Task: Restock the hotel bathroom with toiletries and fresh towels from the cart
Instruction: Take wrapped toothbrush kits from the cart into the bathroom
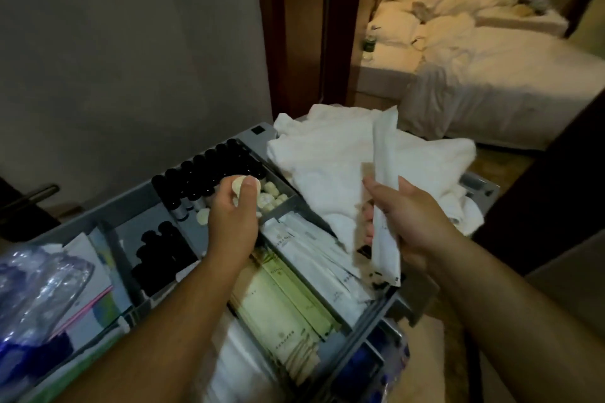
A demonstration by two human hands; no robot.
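Toiletries lie sorted in the grey cart tray beneath our hands; our left hand pinches a small round cream soap, its fingers curled just above a compartment of similar soaps, dark-capped bottles to their left. Our right hand grips a long white sachet upright; folded white towels lie just beyond those fingers.

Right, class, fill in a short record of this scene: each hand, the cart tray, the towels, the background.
left hand: pinches a round soap over the tray
right hand: grips white packets
tray: grey, divided; holds dark bottles, loose soaps, flat packets
towels: white, heaped beyond the tray
background: unmade bed
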